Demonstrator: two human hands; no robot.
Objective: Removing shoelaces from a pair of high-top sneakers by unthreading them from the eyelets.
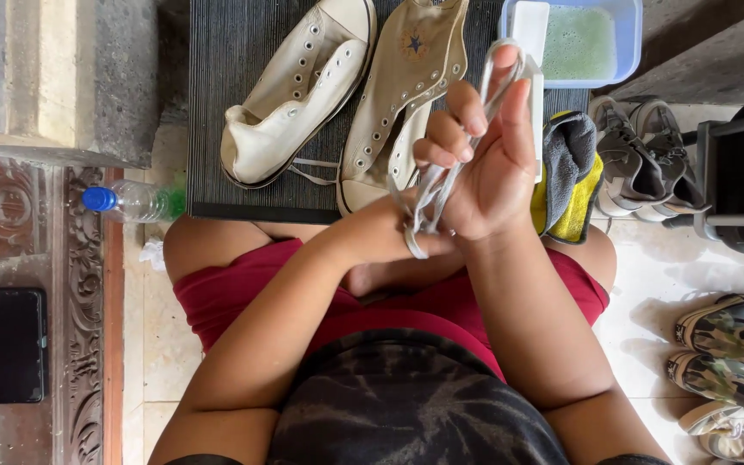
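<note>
My right hand (pixel 488 164) is raised in front of me, palm toward me, with a white shoelace (pixel 441 185) wound around its fingers. The lace strands run down to my left hand (pixel 389 234), which sits just under the right wrist and grips the lace's lower loop; its fingers are mostly hidden. Beyond the hands lie two white high-top canvas shoes without laces, one (pixel 294 95) on the left and one (pixel 406 95) on the right, on a dark ribbed mat (pixel 226 52).
A blue tub (pixel 630 34) of greenish soapy water stands at the mat's far right. A grey and yellow cloth (pixel 572 164) lies by my right knee. Grey sneakers (pixel 635 164), camouflage shoes (pixel 734 344) and a dark rack (pixel 742 172) fill the right. A water bottle (pixel 131 202) and a phone (pixel 15 344) lie left.
</note>
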